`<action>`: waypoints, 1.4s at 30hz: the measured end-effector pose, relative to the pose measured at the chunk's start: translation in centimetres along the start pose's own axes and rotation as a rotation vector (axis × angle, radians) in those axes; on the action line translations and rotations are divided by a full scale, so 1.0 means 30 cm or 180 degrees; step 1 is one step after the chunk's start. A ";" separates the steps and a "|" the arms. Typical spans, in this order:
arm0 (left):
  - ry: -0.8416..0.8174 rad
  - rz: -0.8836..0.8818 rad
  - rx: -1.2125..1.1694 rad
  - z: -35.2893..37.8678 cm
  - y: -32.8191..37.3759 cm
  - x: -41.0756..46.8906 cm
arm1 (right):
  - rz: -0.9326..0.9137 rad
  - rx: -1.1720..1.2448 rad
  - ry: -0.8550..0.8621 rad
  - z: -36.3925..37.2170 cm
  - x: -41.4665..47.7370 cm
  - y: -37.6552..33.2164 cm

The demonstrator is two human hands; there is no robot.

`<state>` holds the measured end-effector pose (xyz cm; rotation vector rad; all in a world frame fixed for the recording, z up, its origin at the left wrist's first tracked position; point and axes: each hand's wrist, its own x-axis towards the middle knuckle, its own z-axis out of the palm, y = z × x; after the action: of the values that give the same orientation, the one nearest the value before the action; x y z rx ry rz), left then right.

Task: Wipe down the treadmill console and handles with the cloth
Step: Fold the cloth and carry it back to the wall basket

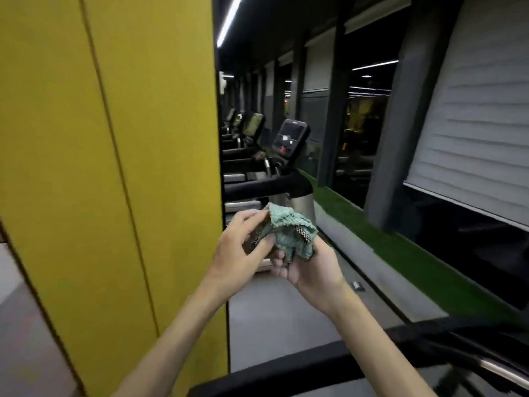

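Gym row, yellow pillar (pixel 114 138) left of your hands: left hand (pixel 243 246) & right hand (pixel 310 272) both pinch the bunched cloth (pixel 289 227) mid-air, above the handlebar (pixel 286 371). Wiping prob. not begun; whole wipe-down left.

Dim room lit by ceiling strip light (pixel 229 21); edges blurred and wide-angle bent.

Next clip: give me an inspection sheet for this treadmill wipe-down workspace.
Surface: black padded treadmill handrail at the bottom, cloth not on it.
Job's things: crumpled teal textured cloth held in the air; black treadmill console ahead, untouched.
Clutter: small grey item on the floor, unidentifiable.
Grippers: left hand pinches the cloth; right hand holds it from below.
Cables: nothing seen.
Surroundings: yellow pillar left; green turf strip and grey roller blinds right.
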<state>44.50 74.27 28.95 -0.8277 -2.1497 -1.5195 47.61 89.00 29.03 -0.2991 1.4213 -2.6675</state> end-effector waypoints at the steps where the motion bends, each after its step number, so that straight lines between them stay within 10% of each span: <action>1: 0.0077 -0.0151 0.0035 -0.105 -0.023 -0.035 | 0.0106 0.0065 -0.0134 0.083 0.036 0.061; 11: 0.0938 -0.0875 0.0723 -0.905 -0.128 -0.429 | 0.1186 0.0502 -0.1047 0.730 0.258 0.599; 25: 0.2688 -0.1497 0.1200 -1.366 -0.254 -0.630 | 0.2359 0.0768 -0.1935 1.206 0.474 1.091; 42: 0.3084 -0.1687 0.0924 -1.988 -0.478 -0.897 | 0.2760 0.0275 -0.2024 1.757 0.534 1.587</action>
<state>53.73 8.21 22.78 0.5479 -1.7698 -1.3375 43.64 16.85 20.17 -0.3661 0.9216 -1.7037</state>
